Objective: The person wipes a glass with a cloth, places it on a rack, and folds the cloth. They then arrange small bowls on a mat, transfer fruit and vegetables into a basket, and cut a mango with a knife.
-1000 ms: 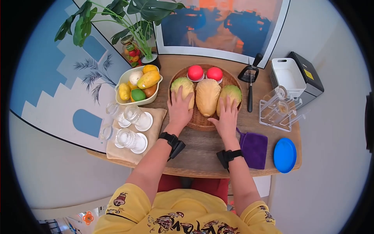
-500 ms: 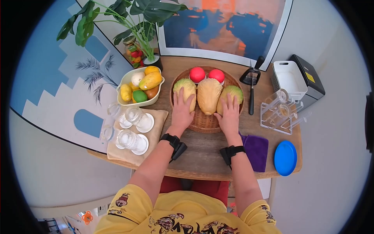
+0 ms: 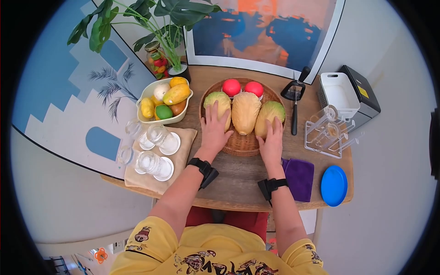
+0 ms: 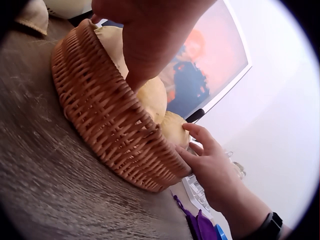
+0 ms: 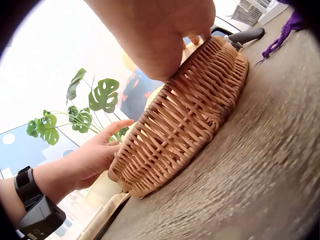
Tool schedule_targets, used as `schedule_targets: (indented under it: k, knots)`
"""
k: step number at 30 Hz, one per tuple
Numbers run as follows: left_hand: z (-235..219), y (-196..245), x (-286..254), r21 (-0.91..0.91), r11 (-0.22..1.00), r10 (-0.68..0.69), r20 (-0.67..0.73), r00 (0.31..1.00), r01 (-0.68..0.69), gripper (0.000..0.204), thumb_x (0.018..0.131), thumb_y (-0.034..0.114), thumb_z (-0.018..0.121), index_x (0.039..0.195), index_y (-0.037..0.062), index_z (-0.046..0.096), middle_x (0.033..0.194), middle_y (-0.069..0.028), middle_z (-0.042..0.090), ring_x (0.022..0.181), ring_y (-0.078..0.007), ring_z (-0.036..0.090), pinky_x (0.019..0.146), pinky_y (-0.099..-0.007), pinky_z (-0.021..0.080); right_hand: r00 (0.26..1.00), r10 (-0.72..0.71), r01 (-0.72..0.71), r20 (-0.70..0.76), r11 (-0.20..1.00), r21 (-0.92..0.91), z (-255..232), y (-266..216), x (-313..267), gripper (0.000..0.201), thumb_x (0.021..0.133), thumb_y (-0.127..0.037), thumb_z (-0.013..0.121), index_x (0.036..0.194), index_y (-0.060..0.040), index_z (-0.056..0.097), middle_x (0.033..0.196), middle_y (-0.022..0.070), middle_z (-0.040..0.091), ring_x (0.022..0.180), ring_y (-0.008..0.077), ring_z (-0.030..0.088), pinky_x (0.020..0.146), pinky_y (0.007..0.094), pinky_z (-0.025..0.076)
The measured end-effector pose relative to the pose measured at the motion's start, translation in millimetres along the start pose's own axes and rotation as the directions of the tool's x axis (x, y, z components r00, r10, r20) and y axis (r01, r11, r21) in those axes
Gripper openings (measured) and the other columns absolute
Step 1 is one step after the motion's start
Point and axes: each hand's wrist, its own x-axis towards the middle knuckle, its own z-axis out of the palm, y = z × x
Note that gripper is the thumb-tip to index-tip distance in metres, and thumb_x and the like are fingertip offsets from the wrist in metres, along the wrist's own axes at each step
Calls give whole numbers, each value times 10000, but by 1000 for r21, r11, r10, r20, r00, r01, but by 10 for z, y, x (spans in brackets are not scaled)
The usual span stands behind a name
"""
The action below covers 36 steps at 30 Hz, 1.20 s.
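Three napa cabbages lie side by side in a round wicker basket [image 3: 240, 147]. My left hand [image 3: 214, 130] rests with spread fingers on the left cabbage [image 3: 215, 98], whose leafy end is green. The middle cabbage [image 3: 245, 112] is pale yellow, with neither hand on it. My right hand [image 3: 272, 145] touches the lower end of the right cabbage [image 3: 270, 114], its fingers along the outer side and the thumb toward the middle. In the left wrist view, the right hand's fingers [image 4: 197, 132] lie against this cabbage at the basket rim. Two red balls [image 3: 231, 87] sit at the basket's far side.
Left of the basket stand a bowl [image 3: 172, 120] of mixed fruit and several glass jars [image 3: 153, 162] on a beige cloth [image 3: 185, 142]. To the right are a black-handled utensil [image 3: 294, 117], a glass rack [image 3: 327, 133], a white bin [image 3: 339, 94], a purple cloth [image 3: 300, 178] and a blue plate [image 3: 334, 185].
My right hand has shifted slightly right and toward the body, showing more of the right cabbage. The left hand stays on the left cabbage.
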Motion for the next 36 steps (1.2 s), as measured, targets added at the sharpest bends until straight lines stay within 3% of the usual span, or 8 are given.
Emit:
schedule_targets:
  k: [11, 15, 17, 21, 23, 27, 29, 36]
  knots:
    - [-207, 237, -860, -188, 980, 41, -97, 994, -59, 513, 844, 148, 708, 1322, 84, 533, 1468, -204, 373, 1421, -417, 314, 1156, -574, 261, 997, 6, 0, -79, 997, 81, -186, -172, -428, 549, 856, -60, 721, 1351, 1, 491, 1439, 245, 429, 1335, 429, 427, 1100, 468, 385]
    - [-173, 100, -1447, -191, 982, 13, 2, 1000, -12, 449, 867, 160, 695, 1282, 70, 550, 1428, -194, 415, 1405, -409, 344, 1158, -553, 275, 984, 157, -146, -82, 982, 121, -211, -170, -720, 491, 900, -85, 695, 1334, 12, 488, 1277, 206, 543, 1180, 372, 548, 984, 439, 456]
    - [-126, 19, -1703, -156, 988, 19, 35, 999, -13, 432, 879, 176, 684, 1278, 71, 556, 1411, -189, 434, 1403, -402, 348, 1159, -549, 276, 874, 418, -484, 246, 785, 386, -194, -175, -783, 506, 955, -128, 656, 1386, -1, 423, 1137, 160, 611, 1003, 287, 642, 858, 380, 523]
    - [-105, -25, -1876, -76, 996, 60, 59, 996, -56, 401, 911, 235, 648, 1271, 75, 572, 1367, -178, 479, 1396, -381, 362, 1162, -545, 276, 841, 458, -518, 288, 530, 671, -1, -163, -754, 457, 1007, -183, 599, 1378, -19, 387, 986, 116, 629, 773, 194, 663, 672, 299, 543]
    - [-108, -25, -1882, -71, 996, 53, 57, 997, -49, 397, 916, 246, 640, 1268, 75, 574, 1361, -177, 484, 1393, -377, 366, 1163, -545, 273, 629, 668, -687, 397, 240, 686, -85, -281, -657, 382, 1029, -211, 563, 1321, -32, 395, 940, 115, 616, 660, 172, 640, 582, 275, 540]
    - [-85, -13, -1883, -48, 998, 52, 57, 997, -50, 397, 918, 260, 632, 1261, 67, 579, 1352, -176, 489, 1379, -374, 378, 1168, -540, 261, 772, 612, -499, 171, 417, 759, -21, -532, -527, 304, 1028, -214, 567, 1232, -30, 437, 909, 112, 611, 619, 161, 632, 539, 274, 543]
    - [-84, -13, -1888, -46, 998, 53, 58, 997, -51, 396, 919, 262, 629, 1261, 67, 579, 1349, -174, 490, 1376, -374, 380, 1167, -539, 259, 833, 322, -545, 449, 346, 764, -54, -911, -289, 303, 1030, -225, 564, 1225, -17, 460, 923, 108, 620, 657, 182, 664, 569, 292, 567]
    - [-70, -29, -1887, -42, 997, 70, 38, 997, -68, 369, 929, 274, 614, 1235, 69, 588, 1317, -160, 511, 1359, -362, 397, 1162, -546, 258, 703, -42, -683, 710, 236, 691, 566, -1595, 612, 461, 1032, -248, 556, 1367, 42, 429, 1310, 176, 515, 993, 320, 692, 845, 342, 592]
